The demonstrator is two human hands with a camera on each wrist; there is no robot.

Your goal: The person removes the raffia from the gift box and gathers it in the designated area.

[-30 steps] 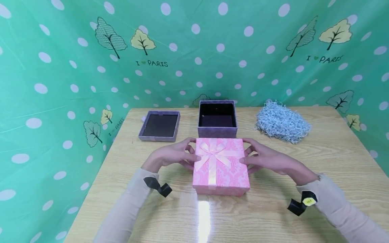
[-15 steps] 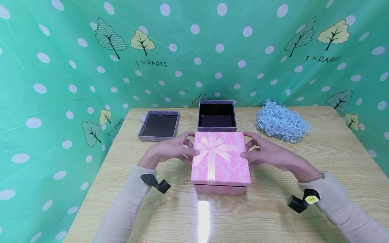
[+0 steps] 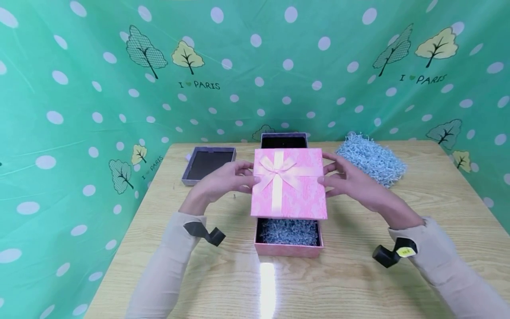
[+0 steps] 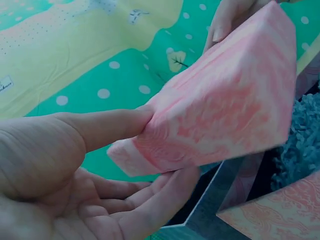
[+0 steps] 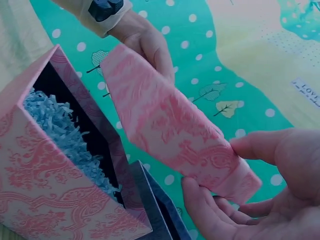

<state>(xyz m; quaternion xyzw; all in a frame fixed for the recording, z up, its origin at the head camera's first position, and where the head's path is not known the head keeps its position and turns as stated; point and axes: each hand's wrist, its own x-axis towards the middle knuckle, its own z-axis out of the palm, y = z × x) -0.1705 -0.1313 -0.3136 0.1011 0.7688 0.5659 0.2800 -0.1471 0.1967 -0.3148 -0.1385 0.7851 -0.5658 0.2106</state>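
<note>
A pink patterned box lid with a pale ribbon bow is held up between both hands. My left hand grips its left side, thumb above and fingers below, as the left wrist view shows. On the opposite side my right hand pinches the lid the same way, seen close in the right wrist view. Below and nearer to me stands the pink box base, uncovered at its front. Blue shredded paper lies inside it. The lid hides the rear of the base.
Behind the lid stands a dark purple-grey box, partly hidden. Its shallow lid lies upside down at the left. A heap of blue shredded paper sits at the back right. A green dotted curtain hangs behind the wooden table.
Both hands have lifted the pink lid off the box base and moved it away from me, toward the dark box. The blue shredded paper inside the base has come into view.
</note>
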